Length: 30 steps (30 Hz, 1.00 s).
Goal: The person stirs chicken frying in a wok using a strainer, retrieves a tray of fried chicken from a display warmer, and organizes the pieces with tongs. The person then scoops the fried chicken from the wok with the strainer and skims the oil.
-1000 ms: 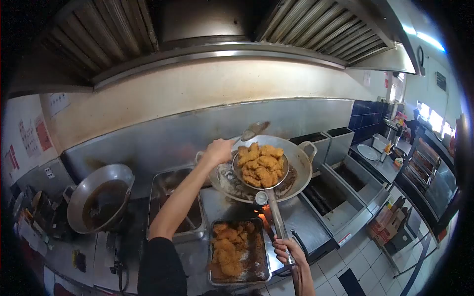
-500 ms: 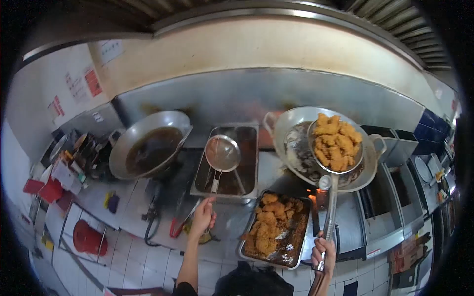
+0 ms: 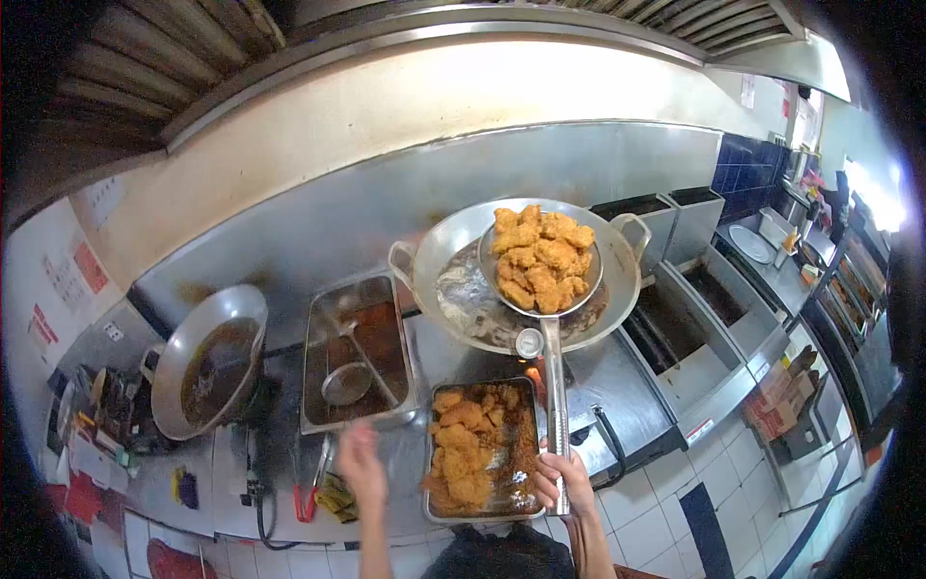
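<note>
My right hand (image 3: 567, 480) is wrapped around the long metal handle of a large skimmer (image 3: 554, 405). Its round basket is heaped with golden fried chicken (image 3: 545, 256) and is held over a wide two-handled wok (image 3: 434, 256) of dark, foamy oil. My left hand (image 3: 362, 471) is raised in front of a rectangular steel pan (image 3: 313, 372); motion smears its fingers, and nothing shows in it. A small round strainer (image 3: 346, 384) rests in that pan. Between my hands sits a tray (image 3: 434, 519) of fried chicken pieces (image 3: 463, 454) and brown crumbs.
Another wok (image 3: 217, 372) with dark oil stands at the left. Red-handled tongs (image 3: 307, 502) and a yellowish cloth (image 3: 336, 497) lie near the counter's front edge. A flame (image 3: 532, 373) shows below the large wok. Fryer wells (image 3: 666, 323) stand to its right.
My left hand has let go of the small strainer, which now lies in the rectangular pan. My right hand keeps the loaded skimmer over the wok. The view has turned right.
</note>
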Tool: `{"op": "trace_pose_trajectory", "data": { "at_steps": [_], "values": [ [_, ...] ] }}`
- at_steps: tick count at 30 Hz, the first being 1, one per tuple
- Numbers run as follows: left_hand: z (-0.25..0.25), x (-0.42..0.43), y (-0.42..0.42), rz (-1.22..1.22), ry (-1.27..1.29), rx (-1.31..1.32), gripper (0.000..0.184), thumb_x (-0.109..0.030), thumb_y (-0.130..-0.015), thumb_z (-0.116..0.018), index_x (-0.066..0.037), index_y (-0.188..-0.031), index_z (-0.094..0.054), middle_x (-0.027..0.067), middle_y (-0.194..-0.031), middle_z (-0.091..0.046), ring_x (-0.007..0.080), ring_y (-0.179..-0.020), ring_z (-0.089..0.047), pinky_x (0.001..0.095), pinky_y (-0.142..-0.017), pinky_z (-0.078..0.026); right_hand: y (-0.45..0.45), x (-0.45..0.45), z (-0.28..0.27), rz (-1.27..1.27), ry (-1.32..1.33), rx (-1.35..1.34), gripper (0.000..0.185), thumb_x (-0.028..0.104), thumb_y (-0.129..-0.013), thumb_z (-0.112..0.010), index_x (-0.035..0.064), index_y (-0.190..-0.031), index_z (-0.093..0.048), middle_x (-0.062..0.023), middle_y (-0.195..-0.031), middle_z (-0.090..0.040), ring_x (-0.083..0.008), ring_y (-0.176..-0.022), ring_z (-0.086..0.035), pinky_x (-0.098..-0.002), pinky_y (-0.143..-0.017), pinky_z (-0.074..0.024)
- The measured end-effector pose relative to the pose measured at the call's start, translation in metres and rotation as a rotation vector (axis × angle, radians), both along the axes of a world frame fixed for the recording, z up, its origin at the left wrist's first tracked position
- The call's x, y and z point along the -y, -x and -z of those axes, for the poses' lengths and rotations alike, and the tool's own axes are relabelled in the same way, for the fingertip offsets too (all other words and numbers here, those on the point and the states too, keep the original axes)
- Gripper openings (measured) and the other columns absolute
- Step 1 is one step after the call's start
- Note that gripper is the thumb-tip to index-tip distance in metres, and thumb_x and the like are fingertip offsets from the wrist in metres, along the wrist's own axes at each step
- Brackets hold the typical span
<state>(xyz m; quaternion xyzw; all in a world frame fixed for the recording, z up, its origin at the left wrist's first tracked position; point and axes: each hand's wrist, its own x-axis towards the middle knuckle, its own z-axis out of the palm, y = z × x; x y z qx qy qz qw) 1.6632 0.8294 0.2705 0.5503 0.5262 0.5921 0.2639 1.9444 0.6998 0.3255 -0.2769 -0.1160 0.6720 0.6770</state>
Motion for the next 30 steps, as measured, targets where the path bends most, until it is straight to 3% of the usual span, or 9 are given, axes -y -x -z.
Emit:
{"op": "trace_pose_trajectory", "data": {
  "at_steps": [2, 4, 8, 9, 10, 11, 14, 19, 30],
  "values": [
    [-0.026, 0.032, -0.068, 0.343, 0.161, 0.023, 0.028, -0.023, -0.097, -0.048, 0.000, -0.107, -0.061, 0.0087, -0.098, -0.065, 0.0152, -0.088, -0.062, 0.0280, -0.080, -0.049, 0.000, -0.001, 0.001, -0.002, -0.013, 0.012, 0.021, 0.008, -0.090, -0.052, 0.0049, -0.109, -0.045, 0.0022, -0.059, -0.037, -0.0076, -0.037, -0.036, -0.0243, -0.030, -0.0351],
    [-0.010, 0.036, -0.125, 0.784, 0.298, 0.201, 0.042, -0.032, -0.099, -0.044, 0.002, -0.120, -0.054, 0.0120, -0.106, -0.063, 0.0197, -0.095, -0.062, 0.0323, -0.085, -0.050, -0.004, 0.000, 0.006, -0.023, -0.038, 0.026, 0.019, 0.007, -0.089, -0.052, 0.0053, -0.108, -0.046, 0.0021, -0.060, -0.038, -0.0085, -0.038, -0.040, -0.0252, -0.031, -0.0383],
    [-0.021, 0.037, -0.194, 1.133, 0.672, 0.549, 0.048, -0.035, -0.099, -0.040, 0.000, -0.132, -0.043, 0.0152, -0.115, -0.059, 0.0215, -0.104, -0.059, 0.0337, -0.089, -0.049, -0.005, 0.001, 0.006, -0.012, -0.037, 0.085, 0.019, 0.009, -0.089, -0.053, 0.0056, -0.106, -0.047, 0.0021, -0.060, -0.039, -0.0082, -0.039, -0.041, -0.0254, -0.033, -0.0400],
    [-0.027, 0.035, -0.204, 1.217, 0.815, 0.700, 0.049, -0.036, -0.099, -0.039, -0.001, -0.133, -0.042, 0.0164, -0.118, -0.058, 0.0215, -0.105, -0.059, 0.0323, -0.088, -0.050, -0.005, -0.001, 0.005, -0.024, -0.068, 0.080, 0.011, 0.011, -0.089, -0.053, 0.0047, -0.096, -0.047, 0.0019, -0.059, -0.039, -0.0085, -0.039, -0.041, -0.0255, -0.033, -0.0390],
    [-0.033, 0.033, -0.213, 1.221, 0.845, 0.739, 0.048, -0.033, -0.098, -0.045, 0.001, -0.131, -0.040, 0.0136, -0.104, -0.061, 0.0219, -0.098, -0.061, 0.0326, -0.083, -0.051, -0.006, -0.003, 0.012, -0.041, -0.087, 0.057, 0.009, 0.012, -0.089, -0.053, 0.0057, -0.089, -0.045, 0.0017, -0.058, -0.039, -0.0088, -0.039, -0.041, -0.0256, -0.033, -0.0386],
    [-0.033, 0.032, -0.218, 1.221, 0.841, 0.736, 0.048, -0.033, -0.098, -0.045, 0.001, -0.131, -0.040, 0.0136, -0.104, -0.061, 0.0219, -0.098, -0.061, 0.0326, -0.083, -0.051, -0.006, -0.003, 0.013, -0.059, -0.106, 0.034, 0.013, 0.012, -0.089, -0.053, 0.0066, -0.082, -0.044, 0.0015, -0.057, -0.038, -0.0091, -0.038, -0.041, -0.0258, -0.033, -0.0383],
    [-0.033, 0.032, -0.228, 1.217, 0.824, 0.592, 0.029, -0.020, -0.092, -0.057, -0.002, -0.109, -0.043, 0.0022, -0.076, -0.049, 0.0156, -0.074, -0.056, 0.0346, -0.082, -0.052, -0.012, 0.003, 0.002, -0.031, -0.046, 0.054, 0.022, 0.013, -0.089, -0.052, 0.0095, -0.072, -0.038, 0.0011, -0.055, -0.037, -0.0099, -0.038, -0.040, -0.0258, -0.033, -0.0383],
    [-0.041, 0.036, -0.227, 1.295, 0.733, 0.664, 0.029, -0.024, -0.092, -0.057, -0.002, -0.105, -0.044, 0.0026, -0.078, -0.050, 0.0140, -0.074, -0.055, 0.0301, -0.075, -0.051, -0.007, 0.008, -0.014, -0.052, -0.036, 0.104, 0.024, 0.013, -0.090, -0.051, 0.0086, -0.070, -0.039, 0.0002, -0.053, -0.038, -0.0109, -0.037, -0.041, -0.0263, -0.032, -0.0377],
    [-0.104, 0.030, -0.157, 1.347, 0.491, 0.708, 0.029, -0.020, -0.094, -0.054, -0.002, -0.113, -0.041, 0.0021, -0.076, -0.048, 0.0133, -0.072, -0.055, 0.0352, -0.076, -0.052, 0.056, -0.005, -0.063, -0.078, -0.114, 0.310, 0.020, 0.012, -0.090, -0.051, 0.0050, -0.076, -0.038, -0.0009, -0.054, -0.037, -0.0111, -0.032, -0.038, -0.0265, -0.028, -0.0385]
  ]
}}
